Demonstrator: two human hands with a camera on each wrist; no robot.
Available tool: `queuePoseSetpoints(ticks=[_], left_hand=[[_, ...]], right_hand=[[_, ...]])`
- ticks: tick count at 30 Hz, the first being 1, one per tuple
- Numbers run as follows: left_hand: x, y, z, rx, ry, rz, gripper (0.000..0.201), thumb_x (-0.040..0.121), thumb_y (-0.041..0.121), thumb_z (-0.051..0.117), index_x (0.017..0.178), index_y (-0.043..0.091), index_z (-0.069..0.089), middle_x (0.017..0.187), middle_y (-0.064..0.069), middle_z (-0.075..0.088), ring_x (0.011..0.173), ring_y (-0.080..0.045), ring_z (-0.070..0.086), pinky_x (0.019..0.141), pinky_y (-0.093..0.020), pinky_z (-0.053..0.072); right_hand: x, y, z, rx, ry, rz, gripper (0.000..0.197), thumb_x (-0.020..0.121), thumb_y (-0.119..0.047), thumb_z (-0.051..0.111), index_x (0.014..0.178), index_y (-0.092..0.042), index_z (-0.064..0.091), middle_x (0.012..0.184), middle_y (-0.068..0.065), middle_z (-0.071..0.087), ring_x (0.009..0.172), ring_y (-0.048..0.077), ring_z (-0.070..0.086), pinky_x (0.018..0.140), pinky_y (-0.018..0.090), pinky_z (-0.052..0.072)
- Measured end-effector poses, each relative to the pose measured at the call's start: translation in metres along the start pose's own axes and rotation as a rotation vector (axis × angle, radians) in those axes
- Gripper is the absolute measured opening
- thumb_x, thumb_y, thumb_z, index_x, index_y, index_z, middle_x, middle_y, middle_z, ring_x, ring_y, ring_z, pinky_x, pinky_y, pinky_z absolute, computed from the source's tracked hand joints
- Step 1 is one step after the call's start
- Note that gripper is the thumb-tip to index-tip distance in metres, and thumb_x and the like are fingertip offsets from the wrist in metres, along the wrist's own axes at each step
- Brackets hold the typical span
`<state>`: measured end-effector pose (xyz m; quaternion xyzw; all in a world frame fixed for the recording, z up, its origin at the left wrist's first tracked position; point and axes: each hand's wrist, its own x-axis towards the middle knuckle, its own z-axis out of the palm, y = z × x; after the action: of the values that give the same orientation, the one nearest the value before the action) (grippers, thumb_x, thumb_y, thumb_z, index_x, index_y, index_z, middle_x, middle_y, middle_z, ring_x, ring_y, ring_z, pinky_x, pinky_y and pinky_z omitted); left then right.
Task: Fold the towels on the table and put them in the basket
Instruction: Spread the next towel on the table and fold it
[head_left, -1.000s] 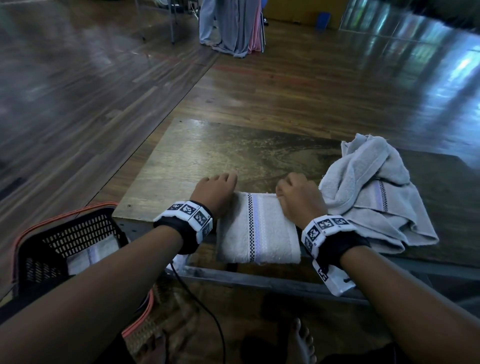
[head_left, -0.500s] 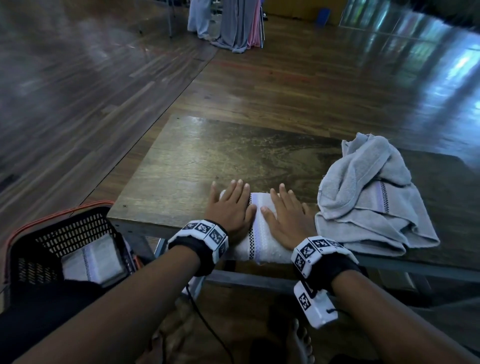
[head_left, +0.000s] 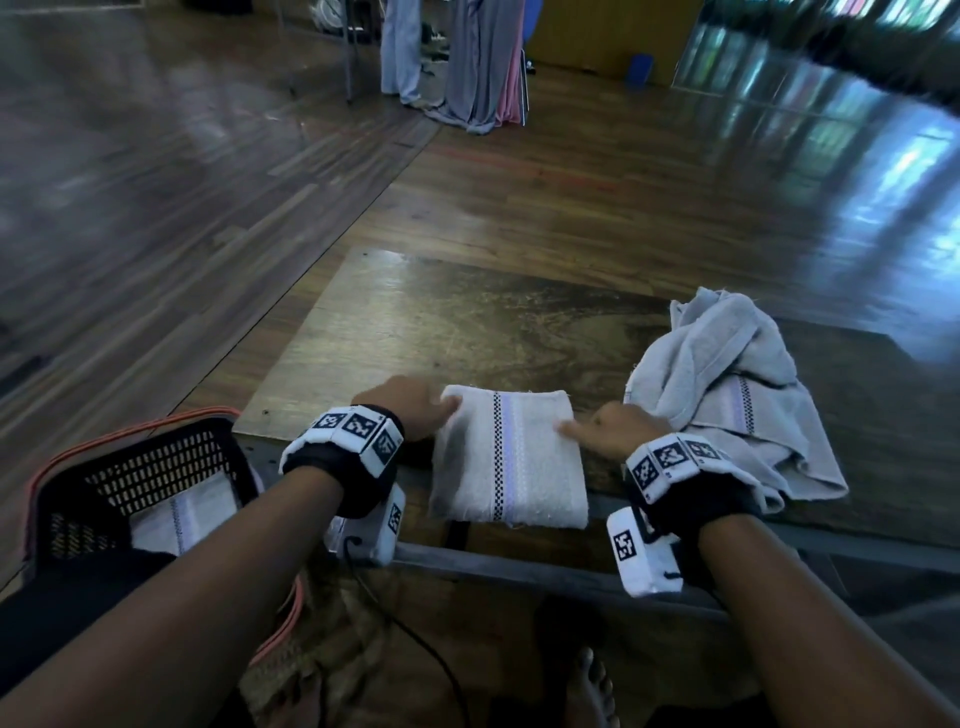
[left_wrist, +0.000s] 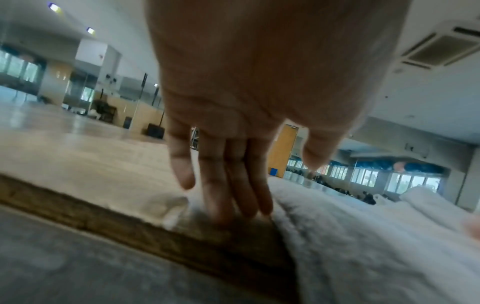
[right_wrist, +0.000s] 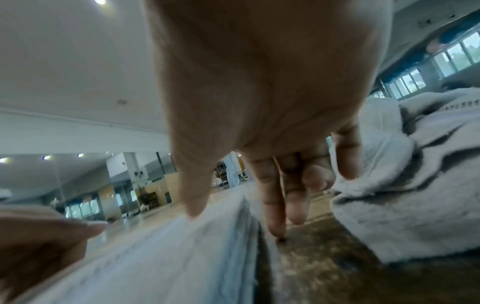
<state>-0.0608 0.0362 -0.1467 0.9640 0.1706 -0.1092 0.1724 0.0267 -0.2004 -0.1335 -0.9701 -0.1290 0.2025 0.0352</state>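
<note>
A folded white towel (head_left: 509, 457) with a checked purple stripe lies at the table's (head_left: 467, 322) near edge, slightly overhanging it. My left hand (head_left: 436, 410) is at its left side, thumb on the top corner and fingers (left_wrist: 233, 205) down against the edge. My right hand (head_left: 587, 431) is at its right side. Its thumb lies on top and its fingers (right_wrist: 275, 216) reach down beside the edge to the tabletop. A black basket (head_left: 156, 467) with an orange rim stands below the table's left corner. One folded towel (head_left: 182, 514) lies inside it.
A crumpled grey towel pile (head_left: 727, 395) lies on the table just right of my right hand, touching its wrist band. The tabletop beyond the folded towel is bare wood. A cable hangs below the table. Hanging clothes stand far off on the floor.
Half a second ago both palms lay flat on top of the folded towel. Now the hands have slid apart to its left and right edges, thumbs on top.
</note>
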Motion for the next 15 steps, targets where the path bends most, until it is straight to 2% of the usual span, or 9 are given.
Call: queuePoseSetpoints(ticks=[1,2,4,6,7,9,10,12,15], left_hand=[[0.0,0.001,0.003,-0.025,-0.078,-0.001,0.065,0.087,0.062,0.04,0.099,0.001,0.062,0.102,-0.014,0.065,0.09,-0.03,0.062,0.08,-0.039,0.048],[0.0,0.002,0.007,-0.038,-0.095,-0.004,0.068,0.082,0.064,0.046,0.1,0.0,0.06,0.096,-0.008,0.064,0.086,-0.025,0.062,0.079,-0.038,0.05],[0.0,0.002,0.014,-0.06,-0.023,-0.024,0.058,0.074,0.068,0.054,0.083,0.011,0.058,0.08,0.002,0.059,0.072,-0.014,0.057,0.064,-0.03,0.049],[0.002,0.003,0.017,-0.095,0.0,-0.046,0.05,0.073,0.067,0.056,0.07,0.018,0.055,0.072,0.004,0.057,0.062,-0.012,0.054,0.05,-0.023,0.037],[0.004,0.004,0.017,-0.124,-0.021,-0.057,0.049,0.074,0.065,0.057,0.071,0.017,0.057,0.072,0.001,0.058,0.062,-0.014,0.055,0.048,-0.024,0.034],[0.009,0.007,0.016,-0.201,-0.049,-0.064,0.059,0.079,0.059,0.058,0.086,0.001,0.062,0.083,-0.009,0.064,0.074,-0.022,0.061,0.052,-0.028,0.037],[0.01,0.01,0.013,-0.228,-0.038,-0.059,0.061,0.081,0.055,0.057,0.093,-0.005,0.062,0.091,-0.016,0.066,0.083,-0.029,0.063,0.058,-0.03,0.04],[0.012,0.014,0.008,-0.29,0.005,-0.041,0.056,0.087,0.047,0.055,0.1,-0.008,0.063,0.105,-0.024,0.066,0.096,-0.036,0.061,0.07,-0.031,0.042],[0.011,0.016,-0.002,-0.424,-0.015,-0.077,0.043,0.091,0.035,0.052,0.105,-0.005,0.061,0.113,-0.024,0.063,0.104,-0.036,0.059,0.077,-0.032,0.043]], right_hand=[[0.0,-0.003,0.003,-0.008,-0.02,-0.027,0.06,0.075,-0.075,0.045,0.073,-0.016,0.056,0.074,0.0,0.057,0.071,0.019,0.058,0.065,0.03,0.043],[0.001,-0.005,0.006,-0.018,0.004,-0.038,0.057,0.071,-0.075,0.051,0.066,-0.019,0.051,0.066,-0.002,0.054,0.062,0.016,0.054,0.055,0.027,0.037],[0.005,-0.008,0.011,-0.002,0.04,-0.04,0.051,0.068,-0.072,0.057,0.066,-0.022,0.048,0.066,-0.004,0.054,0.062,0.015,0.053,0.051,0.026,0.033],[0.011,-0.009,0.013,0.066,0.015,-0.042,0.049,0.069,-0.067,0.061,0.065,-0.021,0.048,0.066,-0.002,0.054,0.062,0.015,0.053,0.051,0.027,0.034],[0.014,-0.009,0.014,0.106,-0.002,-0.036,0.048,0.069,-0.065,0.063,0.063,-0.019,0.047,0.065,-0.002,0.052,0.06,0.015,0.052,0.052,0.027,0.034],[0.018,-0.009,0.016,0.186,-0.01,-0.021,0.048,0.071,-0.06,0.065,0.061,-0.017,0.047,0.062,-0.001,0.05,0.059,0.016,0.051,0.052,0.028,0.034],[0.021,-0.009,0.018,0.224,-0.004,-0.014,0.047,0.072,-0.059,0.065,0.062,-0.016,0.049,0.064,0.001,0.051,0.061,0.018,0.053,0.054,0.028,0.035],[0.025,-0.013,0.018,0.3,0.002,-0.003,0.044,0.076,-0.055,0.063,0.069,-0.012,0.056,0.071,0.005,0.056,0.071,0.023,0.059,0.061,0.03,0.038],[0.024,-0.019,0.012,0.438,0.001,-0.014,0.038,0.082,-0.045,0.06,0.068,-0.011,0.055,0.073,0.005,0.057,0.068,0.02,0.057,0.061,0.031,0.04]])
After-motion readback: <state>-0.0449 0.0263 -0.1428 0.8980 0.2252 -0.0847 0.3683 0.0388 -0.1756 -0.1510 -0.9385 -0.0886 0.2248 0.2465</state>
